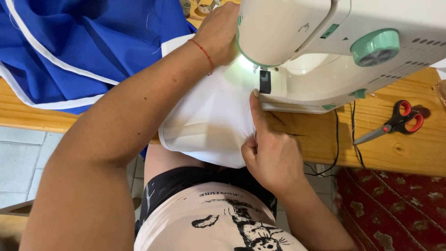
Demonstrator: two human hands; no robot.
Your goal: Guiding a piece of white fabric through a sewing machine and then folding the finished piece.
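Two hands guide white cloth at a sewing machine.

Head view: the left hand (217, 35) lies flat on the smooth white fabric (209, 121) behind the white-and-mint plastic sewing machine (325, 51); the right hand (269, 155) pinches the fabric's edge, forefinger extended toward the needle area, on the pine wooden table (395, 144).

The sewing machine (325, 51) had a glossy plastic shell. White cloth (209, 121) and blue cloth (79, 51) looked smooth, matt. The table (399, 148) was bare, knotty wood.
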